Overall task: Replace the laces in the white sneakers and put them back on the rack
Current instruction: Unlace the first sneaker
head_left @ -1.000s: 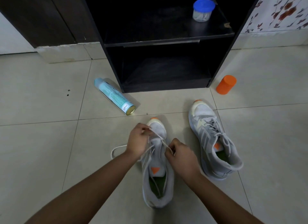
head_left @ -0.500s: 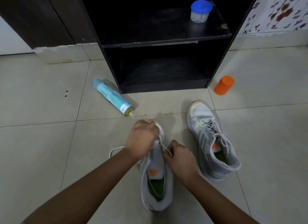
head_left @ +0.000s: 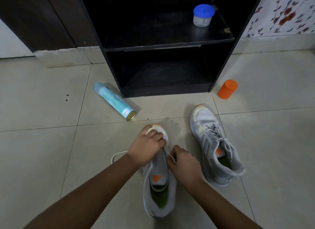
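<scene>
Head view: a sneaker (head_left: 159, 186) lies on the floor (head_left: 42, 143) in front of the person, with its toe pointing toward the rack (head_left: 163, 46). The left hand (head_left: 146, 147) is over the toe end, its fingers curled and pinching the lace (head_left: 119, 154) at the front eyelets. The right hand (head_left: 184, 162) is just beside it, its fingertips pinching a lace strand stretched between the two hands. A loop of lace lies on the floor to the left of the sneaker, behind the left wrist.

The second sneaker (head_left: 216, 143), which is laced, sits on the floor just right of the first. It is toe-forward and near the rack's right front corner.

A jar (head_left: 203, 15) with a blue lid stands at the right end of the rack's upper shelf. A spray can (head_left: 114, 101) lies on its side by the rack's left front corner. An orange tub (head_left: 227, 89) stands on the floor to the right of the rack.
</scene>
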A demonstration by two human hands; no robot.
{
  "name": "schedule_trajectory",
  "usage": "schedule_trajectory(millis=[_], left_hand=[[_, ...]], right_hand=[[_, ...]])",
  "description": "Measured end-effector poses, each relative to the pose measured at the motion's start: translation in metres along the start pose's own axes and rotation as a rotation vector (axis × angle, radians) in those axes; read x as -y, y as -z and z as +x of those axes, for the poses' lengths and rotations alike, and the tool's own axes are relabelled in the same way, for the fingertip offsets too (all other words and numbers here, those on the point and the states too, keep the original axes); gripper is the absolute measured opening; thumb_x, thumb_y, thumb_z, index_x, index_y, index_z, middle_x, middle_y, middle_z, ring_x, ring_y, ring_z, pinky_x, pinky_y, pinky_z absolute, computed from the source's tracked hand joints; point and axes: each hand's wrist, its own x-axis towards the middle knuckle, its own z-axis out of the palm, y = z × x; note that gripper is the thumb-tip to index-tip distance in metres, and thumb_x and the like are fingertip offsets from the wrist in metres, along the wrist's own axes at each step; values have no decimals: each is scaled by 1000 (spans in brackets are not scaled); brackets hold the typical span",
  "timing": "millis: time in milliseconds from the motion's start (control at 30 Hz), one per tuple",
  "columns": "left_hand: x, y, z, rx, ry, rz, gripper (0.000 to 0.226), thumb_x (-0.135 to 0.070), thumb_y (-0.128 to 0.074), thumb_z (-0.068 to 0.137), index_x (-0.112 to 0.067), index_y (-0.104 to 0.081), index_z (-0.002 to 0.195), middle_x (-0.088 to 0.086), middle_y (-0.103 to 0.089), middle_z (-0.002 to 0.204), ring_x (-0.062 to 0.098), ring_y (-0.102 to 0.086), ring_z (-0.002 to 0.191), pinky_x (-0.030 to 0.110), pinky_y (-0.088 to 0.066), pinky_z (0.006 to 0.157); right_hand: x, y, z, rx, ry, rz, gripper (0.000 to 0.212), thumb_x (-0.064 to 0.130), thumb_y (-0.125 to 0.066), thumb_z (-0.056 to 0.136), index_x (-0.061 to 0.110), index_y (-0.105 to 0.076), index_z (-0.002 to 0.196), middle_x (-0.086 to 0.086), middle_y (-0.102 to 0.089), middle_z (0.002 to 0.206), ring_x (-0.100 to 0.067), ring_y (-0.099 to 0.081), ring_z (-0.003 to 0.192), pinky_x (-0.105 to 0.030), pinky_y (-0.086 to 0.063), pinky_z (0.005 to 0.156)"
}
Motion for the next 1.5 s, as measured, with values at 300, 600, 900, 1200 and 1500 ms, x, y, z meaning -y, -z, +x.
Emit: schedule_trajectory(millis=[300,600,900,1200,1500], left_hand=[[51,4,-12,23,1019,-463,18,-21,-51,93,-18,-66,104,10,-63,107,33,-63,93,39,-47,78],[-2,-3,-3,17,53,-131,17,-27,-51,78,-29,-66,85,-9,-65,86,16,-63,86,39,-37,100],[40,9,-2,-247,857,-478,8,-20,-59,88,-19,-67,88,2,-69,90,27,-65,79,36,-44,79],[3,-1,-3,27,3,-49,21,-21,-60,70,-31,-69,87,-8,-65,87,17,-65,88,43,-29,104],[39,14,8,-186,822,-417,10,-14,-56,90,-12,-63,98,9,-63,99,33,-62,79,40,-48,73]], right_hand=[[-4,1,1,20,13,-14,14,34,-47,90,22,-44,83,-1,-62,90,-27,-61,85,-30,-35,61],[0,-2,1,13,76,-81,20,38,-45,92,19,-48,94,-3,-62,99,-28,-61,90,-32,-33,63],[-3,0,-3,21,54,-89,17,34,-45,91,17,-48,95,-3,-62,98,-27,-61,87,-30,-36,63],[1,-3,-3,13,67,-108,21,36,-45,92,17,-49,99,-4,-62,102,-28,-61,92,-30,-33,63],[-4,-4,-7,22,78,-157,22,37,-43,93,17,-49,101,-3,-62,101,-27,-62,90,-30,-35,64]])
